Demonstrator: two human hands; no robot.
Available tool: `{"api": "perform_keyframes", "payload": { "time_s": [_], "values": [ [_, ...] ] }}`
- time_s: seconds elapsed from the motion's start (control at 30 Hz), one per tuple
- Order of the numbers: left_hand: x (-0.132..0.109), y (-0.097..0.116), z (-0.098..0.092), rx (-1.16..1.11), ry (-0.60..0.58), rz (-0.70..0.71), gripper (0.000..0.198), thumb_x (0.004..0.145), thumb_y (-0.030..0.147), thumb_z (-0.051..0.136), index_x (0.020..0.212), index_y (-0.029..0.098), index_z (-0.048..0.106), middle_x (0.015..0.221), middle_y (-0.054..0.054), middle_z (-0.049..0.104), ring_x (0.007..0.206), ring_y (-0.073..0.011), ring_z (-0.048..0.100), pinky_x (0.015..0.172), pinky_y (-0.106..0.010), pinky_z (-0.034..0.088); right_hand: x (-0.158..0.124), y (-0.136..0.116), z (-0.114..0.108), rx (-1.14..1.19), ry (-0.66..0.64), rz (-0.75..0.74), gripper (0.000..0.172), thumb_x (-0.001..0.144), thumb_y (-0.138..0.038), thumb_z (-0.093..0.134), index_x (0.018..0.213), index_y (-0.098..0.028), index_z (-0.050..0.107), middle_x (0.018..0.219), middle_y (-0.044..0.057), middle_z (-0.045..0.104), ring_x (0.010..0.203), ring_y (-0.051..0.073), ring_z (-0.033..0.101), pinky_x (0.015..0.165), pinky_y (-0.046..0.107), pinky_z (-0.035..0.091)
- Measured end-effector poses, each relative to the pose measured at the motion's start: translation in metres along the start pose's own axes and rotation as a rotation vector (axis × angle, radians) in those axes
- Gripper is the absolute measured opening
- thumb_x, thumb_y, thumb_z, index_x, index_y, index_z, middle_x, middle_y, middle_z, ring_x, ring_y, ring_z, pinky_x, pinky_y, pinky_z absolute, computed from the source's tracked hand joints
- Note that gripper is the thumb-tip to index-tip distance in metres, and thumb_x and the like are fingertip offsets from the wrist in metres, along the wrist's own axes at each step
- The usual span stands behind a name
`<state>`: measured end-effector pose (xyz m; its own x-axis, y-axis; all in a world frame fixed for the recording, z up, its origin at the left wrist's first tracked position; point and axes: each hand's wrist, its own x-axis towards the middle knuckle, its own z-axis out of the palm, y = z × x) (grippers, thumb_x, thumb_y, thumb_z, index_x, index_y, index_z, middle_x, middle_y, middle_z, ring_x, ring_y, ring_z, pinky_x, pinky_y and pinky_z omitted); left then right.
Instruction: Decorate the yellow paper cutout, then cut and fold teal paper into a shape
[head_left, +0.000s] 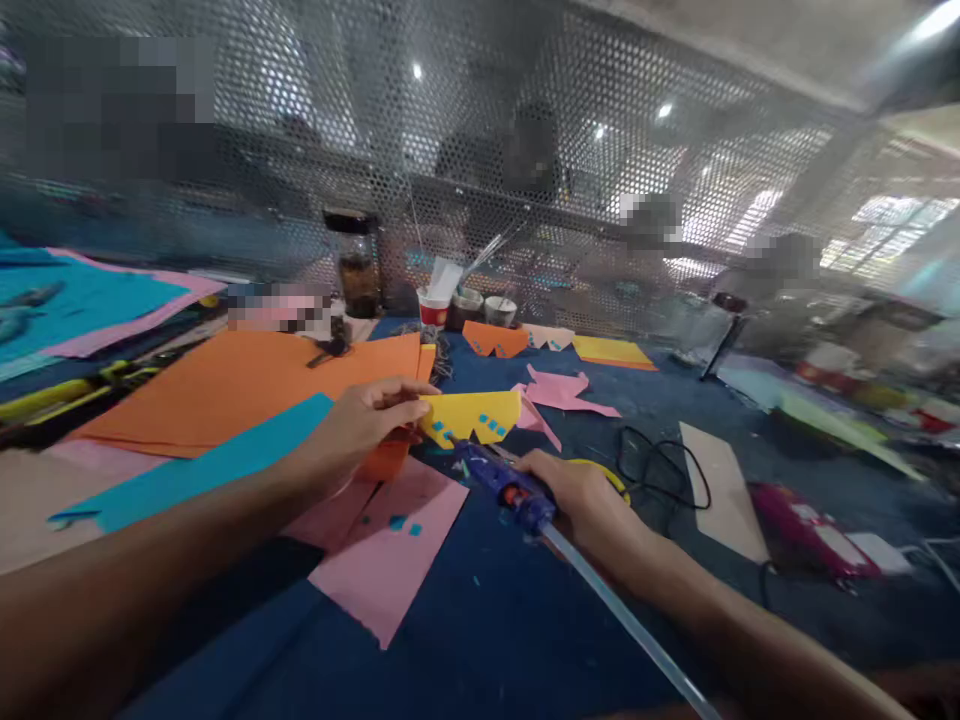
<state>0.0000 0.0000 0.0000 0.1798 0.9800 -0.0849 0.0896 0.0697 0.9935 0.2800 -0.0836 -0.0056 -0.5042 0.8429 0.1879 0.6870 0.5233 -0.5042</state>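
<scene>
"Yellow paper cutout [461,407]: where, and what might go wrong?"

"Over the dark-blue tabletop [510,640]; the indigo hot-glue gun [495,478] points so close that a slip could smear its blue squares [493,425]."

"And the hands?"

"Left hand [367,420] pinching its left end; right hand [581,495] wrapped around the gun."

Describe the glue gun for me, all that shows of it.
The glue gun is blue-purple, plastic by its look, with a red-orange patch near its rear. The right hand grips it, hiding part of it. It lies slantwise, its front end pointing up and left in the picture, at the notched lower edge of the yellow paper; whether they touch is unclear. A long, translucent glue stick sticks out of its back and runs off the bottom of the picture.
</scene>
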Motion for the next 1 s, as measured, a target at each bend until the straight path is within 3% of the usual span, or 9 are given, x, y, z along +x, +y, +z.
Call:
{"api": "perform_keyframes", "payload": {
  "time_s": [0.2, 0.4, 1.0],
  "values": [
    [0.0019, -0.0018, -0.0017, -0.014, -0.009, 0.012, 0.038, 0.076, 0.040, 0.081, 0.106, 0.017, 0.077, 0.089, -0.003, 0.079, 0.073, -0.0147, 0.070, 0.073, -0.029, 0.058, 0.0019, -0.0021, 0.0017, -0.020, -0.018, 0.013, 0.026, 0.085, -0.015, 0.067, 0.109, -0.022, 0.062, 0.096, 0.003, 0.075, 0.080, 0.020, 0.070, 0.069, 0.027, 0.036],
    [0.0025, -0.0041, -0.0016, -0.026, -0.016, 0.023, 0.036, 0.077, 0.037, 0.081, 0.106, 0.017, 0.077, 0.092, -0.004, 0.080, 0.076, -0.0162, 0.071, 0.073, -0.030, 0.058, 0.0024, 0.0002, 0.0019, -0.059, -0.017, -0.005, 0.033, 0.083, -0.011, 0.065, 0.114, -0.021, 0.063, 0.103, 0.005, 0.077, 0.090, 0.025, 0.073, 0.072, 0.028, 0.039],
    [0.0030, -0.0062, -0.0023, -0.031, -0.031, 0.041, 0.037, 0.073, 0.041, 0.085, 0.103, 0.019, 0.078, 0.093, -0.005, 0.081, 0.073, -0.0167, 0.072, 0.070, -0.030, 0.059, 0.0014, -0.0016, 0.0020, -0.075, -0.020, -0.014, 0.030, 0.088, -0.014, 0.065, 0.117, -0.022, 0.061, 0.106, 0.005, 0.077, 0.091, 0.024, 0.073, 0.074, 0.029, 0.040]
  ]
}}
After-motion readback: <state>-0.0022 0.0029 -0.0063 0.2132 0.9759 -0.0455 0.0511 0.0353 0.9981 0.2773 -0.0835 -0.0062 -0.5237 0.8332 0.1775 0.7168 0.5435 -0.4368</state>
